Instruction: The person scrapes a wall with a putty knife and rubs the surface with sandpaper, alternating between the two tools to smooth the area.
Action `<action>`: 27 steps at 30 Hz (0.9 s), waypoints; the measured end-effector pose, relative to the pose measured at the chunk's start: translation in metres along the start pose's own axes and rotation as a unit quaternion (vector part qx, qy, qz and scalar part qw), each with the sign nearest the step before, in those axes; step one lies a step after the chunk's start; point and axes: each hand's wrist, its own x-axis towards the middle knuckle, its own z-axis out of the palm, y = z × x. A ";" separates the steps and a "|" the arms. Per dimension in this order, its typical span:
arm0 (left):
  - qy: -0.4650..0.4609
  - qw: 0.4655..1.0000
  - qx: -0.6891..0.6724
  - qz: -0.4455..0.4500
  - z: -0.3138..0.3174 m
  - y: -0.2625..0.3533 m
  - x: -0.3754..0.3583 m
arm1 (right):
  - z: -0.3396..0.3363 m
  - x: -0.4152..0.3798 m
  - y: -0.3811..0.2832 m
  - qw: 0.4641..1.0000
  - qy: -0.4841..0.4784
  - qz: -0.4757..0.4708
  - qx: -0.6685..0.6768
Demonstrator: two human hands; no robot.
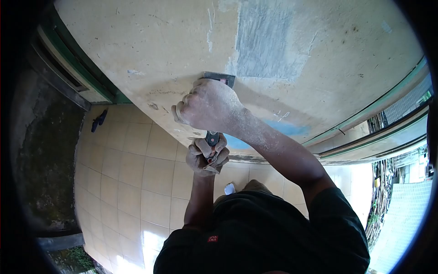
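Note:
My right hand point(210, 104), dusted with pale powder, is closed on a scraper; its flat dark-edged blade point(226, 78) shows beyond the knuckles, at the beige wall point(169, 41). Right below, my left hand point(205, 157) is wrapped round a black handle point(212, 138) with orange on it, its fingers also coated in dust. I cannot tell whether blade and handle belong to one tool, as my right hand hides the part between. Above and right of the blade lies a grey filler patch point(264, 41) on the wall.
A blue paint patch point(289, 128) shows under my right forearm. Tiled floor point(132, 160) runs along the wall's foot, with dark sandals point(99, 120) by a green door frame point(86, 59). A green-edged window point(388, 123) is on the right. Something small and white point(229, 188) lies near my feet.

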 end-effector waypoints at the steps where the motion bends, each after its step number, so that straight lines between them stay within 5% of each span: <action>1: -0.012 1.000 0.020 0.004 -0.004 -0.001 0.001 | 0.001 0.000 0.001 0.999 -0.009 -0.001 -0.031; 5: -0.038 0.998 0.038 0.014 -0.002 0.001 0.013 | -0.009 0.001 0.006 1.000 -0.027 -0.001 0.014; 7: -0.028 0.999 0.036 0.010 -0.001 -0.001 0.004 | 0.002 -0.003 0.004 0.993 0.112 -0.002 -0.032; 10: -0.017 0.999 0.041 0.001 -0.001 -0.005 0.000 | 0.013 -0.010 0.002 0.991 0.129 -0.016 -0.038; 25: -0.026 0.998 0.049 0.028 -0.006 -0.003 0.015 | 0.000 -0.002 0.008 0.998 0.037 -0.006 -0.045; 27: -0.039 0.999 0.029 0.013 -0.006 0.004 0.017 | -0.003 0.000 0.010 0.991 0.125 -0.009 -0.050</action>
